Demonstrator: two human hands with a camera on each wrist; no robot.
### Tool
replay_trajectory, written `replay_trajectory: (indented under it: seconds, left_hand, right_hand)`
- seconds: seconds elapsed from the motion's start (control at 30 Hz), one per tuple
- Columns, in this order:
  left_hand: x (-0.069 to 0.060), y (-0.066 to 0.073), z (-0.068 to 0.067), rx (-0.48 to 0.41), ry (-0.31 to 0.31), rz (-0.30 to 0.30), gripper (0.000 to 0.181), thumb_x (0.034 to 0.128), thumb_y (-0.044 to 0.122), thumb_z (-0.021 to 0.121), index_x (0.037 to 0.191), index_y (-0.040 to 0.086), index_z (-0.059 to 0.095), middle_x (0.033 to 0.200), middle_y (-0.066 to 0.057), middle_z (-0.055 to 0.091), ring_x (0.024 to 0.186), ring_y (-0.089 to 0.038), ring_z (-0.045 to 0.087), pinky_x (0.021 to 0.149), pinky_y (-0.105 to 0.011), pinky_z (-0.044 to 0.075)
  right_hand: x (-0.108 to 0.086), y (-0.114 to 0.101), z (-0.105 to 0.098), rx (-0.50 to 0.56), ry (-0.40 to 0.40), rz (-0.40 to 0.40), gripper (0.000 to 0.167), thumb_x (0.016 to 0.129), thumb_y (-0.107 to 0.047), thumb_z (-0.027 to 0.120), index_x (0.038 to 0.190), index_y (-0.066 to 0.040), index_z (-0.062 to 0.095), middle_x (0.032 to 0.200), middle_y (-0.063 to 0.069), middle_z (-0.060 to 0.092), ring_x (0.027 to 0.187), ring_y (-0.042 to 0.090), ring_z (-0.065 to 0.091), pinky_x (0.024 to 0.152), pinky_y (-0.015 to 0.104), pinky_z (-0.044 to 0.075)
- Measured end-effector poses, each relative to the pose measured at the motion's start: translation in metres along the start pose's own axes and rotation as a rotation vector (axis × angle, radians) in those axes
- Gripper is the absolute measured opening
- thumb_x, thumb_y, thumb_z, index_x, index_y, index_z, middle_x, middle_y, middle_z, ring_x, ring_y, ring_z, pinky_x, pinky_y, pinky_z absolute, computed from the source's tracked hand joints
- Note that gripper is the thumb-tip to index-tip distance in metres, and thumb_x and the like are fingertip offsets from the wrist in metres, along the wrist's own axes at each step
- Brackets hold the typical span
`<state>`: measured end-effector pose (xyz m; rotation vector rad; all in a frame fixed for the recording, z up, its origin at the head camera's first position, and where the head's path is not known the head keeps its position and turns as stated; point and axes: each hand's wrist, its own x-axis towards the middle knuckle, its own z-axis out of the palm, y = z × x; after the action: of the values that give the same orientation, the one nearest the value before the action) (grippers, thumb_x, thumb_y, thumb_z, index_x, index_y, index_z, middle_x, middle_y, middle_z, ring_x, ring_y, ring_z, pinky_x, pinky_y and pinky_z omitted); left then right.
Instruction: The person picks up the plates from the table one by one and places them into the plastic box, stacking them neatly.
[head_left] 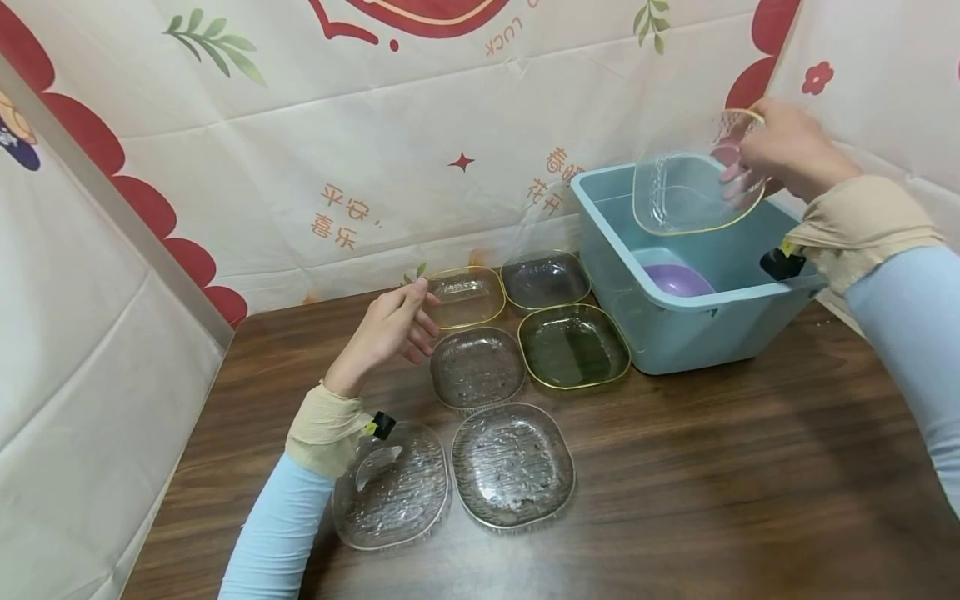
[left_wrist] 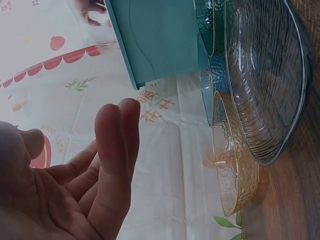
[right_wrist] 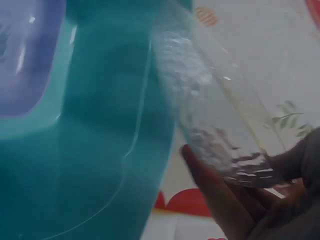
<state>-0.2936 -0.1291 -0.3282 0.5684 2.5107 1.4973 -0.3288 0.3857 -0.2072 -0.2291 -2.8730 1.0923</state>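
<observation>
**Clear gold-rimmed dish pinched in my right hand, raised at the blue bin**

Nearest me on the dark wood table, two clear ribbed dishes lie just beside each other, the left one partly behind my wrist, the right one in full view. My left hand hangs above the table, fingers loosely extended, thumb apart, with hold of nothing. Near it sits a grey-tinted dish, and to that one's right a dark green dish with a gold rim, close to the bin. Behind these stand an amber dish and a blue-grey dish, both gold-rimmed. The bin stands to their right with a purple container inside. My right hand has its thumb and fingers closed on one edge of the clear dish, which tilts in front of the bin's back rim as seen from my head. Beyond everything hangs a white printed cloth with red scallops.
</observation>
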Motion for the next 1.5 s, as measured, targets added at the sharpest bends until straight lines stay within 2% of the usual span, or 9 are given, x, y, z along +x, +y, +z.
replay_trajectory:
  seconds: [0.1, 0.27, 0.37, 0.53, 0.93, 1.2, 1.3, 1.4, 1.5]
  left_hand:
    - [0.0, 0.0, 0.0, -0.007, -0.002, -0.01, 0.071, 0.1073, 0.064, 0.029, 0.127, 0.005, 0.064, 0.101, -0.033, 0.072, 0.062, -0.026, 0.073, 0.054, -0.046, 0.065]
    - [0.0, -0.001, 0.0, -0.025, -0.002, -0.024, 0.071, 0.1068, 0.065, 0.03, 0.127, 0.006, 0.064, 0.102, -0.033, 0.072, 0.062, -0.026, 0.073, 0.055, -0.047, 0.065]
    - [0.001, -0.001, 0.0, -0.025, -0.006, -0.023, 0.071, 0.1066, 0.065, 0.031, 0.128, 0.006, 0.064, 0.101, -0.031, 0.073, 0.063, -0.027, 0.074, 0.055, -0.047, 0.065]
    - [0.001, -0.002, 0.001, -0.026, -0.02, -0.031, 0.071, 0.106, 0.066, 0.031, 0.129, 0.007, 0.064, 0.102, -0.031, 0.073, 0.063, -0.027, 0.074, 0.056, -0.048, 0.065]
    - [0.001, 0.0, 0.0, -0.015, -0.035, -0.033, 0.07, 0.1069, 0.064, 0.031, 0.13, 0.007, 0.063, 0.099, -0.025, 0.075, 0.065, -0.03, 0.074, 0.057, -0.047, 0.066]
    - [0.0, 0.001, -0.001, -0.033, -0.032, -0.029, 0.069, 0.1061, 0.065, 0.033, 0.129, 0.008, 0.063, 0.097, -0.025, 0.075, 0.066, -0.031, 0.074, 0.059, -0.05, 0.066]
    - [0.0, 0.002, -0.001, -0.024, -0.037, -0.03, 0.068, 0.1063, 0.065, 0.033, 0.129, 0.008, 0.063, 0.098, -0.024, 0.075, 0.065, -0.03, 0.074, 0.059, -0.05, 0.066]
    - [0.0, 0.002, 0.0, -0.01, -0.043, -0.029, 0.068, 0.1065, 0.064, 0.033, 0.13, 0.008, 0.063, 0.098, -0.024, 0.075, 0.065, -0.029, 0.074, 0.059, -0.049, 0.066]
    - [0.0, 0.001, 0.001, -0.001, -0.044, -0.028, 0.067, 0.1067, 0.064, 0.034, 0.129, 0.008, 0.063, 0.098, -0.025, 0.075, 0.064, -0.029, 0.074, 0.058, -0.048, 0.066]
  right_hand:
    - [0.01, 0.004, 0.003, -0.006, -0.158, 0.034, 0.06, 0.103, -0.007, 0.032, 0.157, 0.01, 0.01, 0.078, 0.007, 0.072, 0.066, 0.025, 0.078, 0.063, 0.045, 0.067]
    - [0.022, 0.009, 0.013, 0.014, -0.402, 0.112, 0.056, 0.107, -0.008, 0.029, 0.154, 0.012, 0.007, 0.081, 0.013, 0.07, 0.071, 0.029, 0.078, 0.067, 0.046, 0.067]
    - [0.028, 0.015, 0.022, 0.061, -0.509, 0.164, 0.053, 0.105, 0.0, 0.031, 0.151, 0.012, 0.009, 0.081, 0.014, 0.071, 0.073, 0.03, 0.079, 0.068, 0.045, 0.068]
    - [0.034, 0.027, 0.036, 0.04, -0.657, 0.201, 0.05, 0.102, 0.006, 0.031, 0.147, 0.011, 0.012, 0.086, 0.016, 0.073, 0.076, 0.026, 0.079, 0.074, 0.043, 0.068]
    - [0.046, 0.033, 0.046, -0.008, -0.89, 0.206, 0.048, 0.105, 0.002, 0.031, 0.144, 0.013, 0.004, 0.097, 0.02, 0.071, 0.081, 0.024, 0.078, 0.081, 0.041, 0.068]
    - [0.046, 0.036, 0.049, -0.038, -0.924, 0.23, 0.027, 0.106, -0.001, 0.029, 0.13, 0.012, 0.023, 0.093, 0.018, 0.073, 0.08, 0.022, 0.079, 0.08, 0.04, 0.068]
    - [0.048, 0.038, 0.051, -0.057, -0.949, 0.257, 0.033, 0.108, -0.007, 0.028, 0.127, 0.018, 0.035, 0.092, 0.019, 0.077, 0.081, 0.024, 0.079, 0.081, 0.041, 0.068]
    - [0.051, 0.039, 0.052, -0.092, -0.952, 0.296, 0.04, 0.108, -0.016, 0.031, 0.123, 0.018, 0.047, 0.091, 0.018, 0.079, 0.081, 0.024, 0.079, 0.083, 0.04, 0.067]
    - [0.051, 0.038, 0.052, -0.161, -0.926, 0.284, 0.04, 0.106, -0.019, 0.038, 0.117, 0.015, 0.055, 0.088, 0.012, 0.078, 0.08, 0.02, 0.076, 0.08, 0.034, 0.065]
